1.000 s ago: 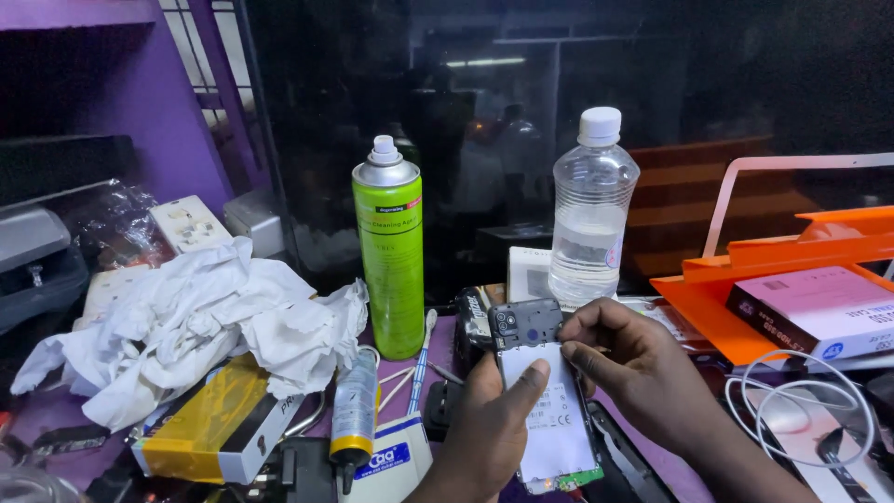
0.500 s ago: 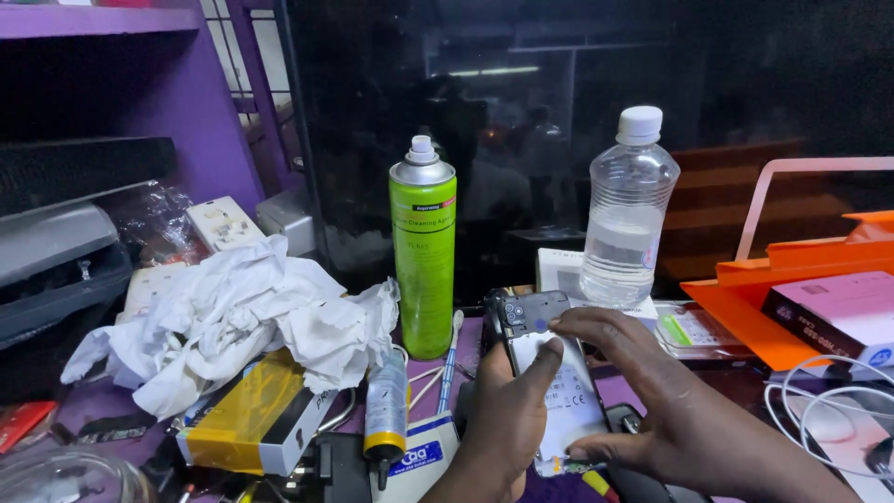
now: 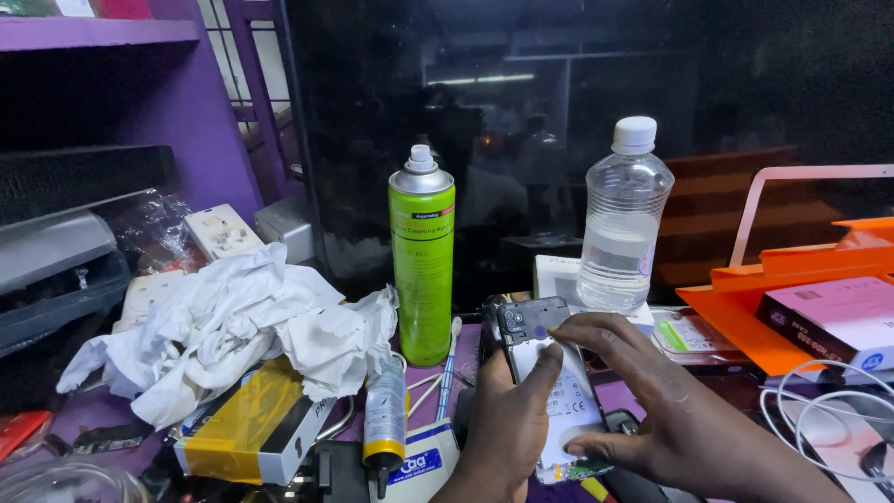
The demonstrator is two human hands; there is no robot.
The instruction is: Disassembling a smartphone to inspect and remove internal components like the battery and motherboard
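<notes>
Since a second ago, both hands are sitting lower and closer to the camera, and the phone [image 3: 551, 377] between them is standing more upright, its camera block now pointing toward the green spray can [image 3: 422, 256].

Largest in the group, the right hand [image 3: 666, 419] is arching over the phone's open back, fingers spread and curled around its right edge, thumb pressing near the lower end. The left hand [image 3: 503, 424] is cupping the left edge from below, thumb laid on the white inner surface. Both are grasping the phone, which is hovering just above the cluttered purple bench, in front of the clear water bottle [image 3: 622, 219].

The phone is probably handling as light, stiff and thin, but fragile with its back cover off: exposed parts are likely bending or scratching under pressure. Holding it by the long edges looks safest.

It is showing a dark frame, a white labelled panel, and a small dark camera module at the top.
</notes>
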